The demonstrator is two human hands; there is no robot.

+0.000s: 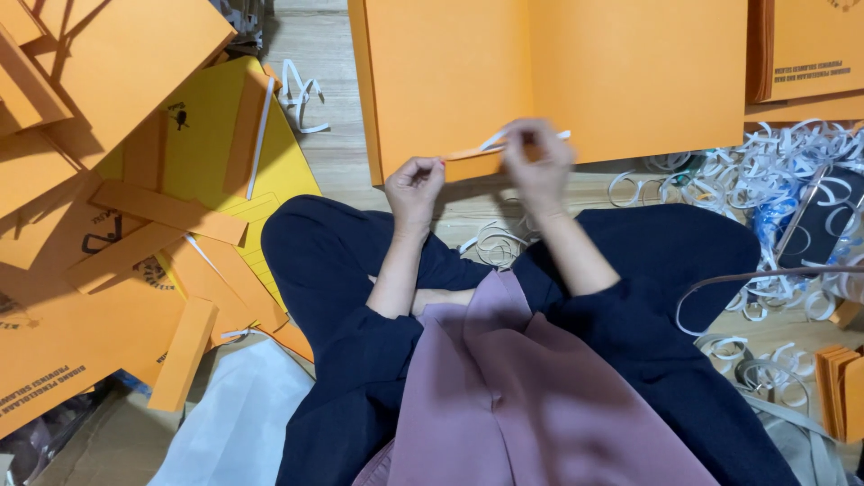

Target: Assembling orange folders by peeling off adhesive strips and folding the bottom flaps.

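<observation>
Right now the fingers of the right hand (537, 162) are pinched shut on a thin white strip (504, 139), drawn out toward 3 o'clock along the lower edge of a big orange sheet (540, 72); the hand is blurred, so how much of the strip is free of the sheet is hard to tell. The left hand (414, 189) sits just beside it at 9 o'clock, its fingers curled closed on the sheet's lower edge, where a narrow orange flap (472, 153) runs between the two hands.

That sheet lies flat on the wooden floor (333, 153) at 12 o'clock from the person's crossed legs (360, 297), which are in dark trousers.

As for progress, a lot looks done already. White curls of strip (792, 162) are heaped at 3 o'clock, and a few more lie on the floor near the knees. A loose pile of orange envelopes (81, 252) with a yellow one (216, 144) among them spreads at 9 o'clock. More flat orange sheets (801, 54) are stacked at 1 o'clock, seemingly still to be worked, and a small stack of orange pieces (841, 391) sits at 4 o'clock. The sheet in hand appears to be mid-way through its strip.
</observation>
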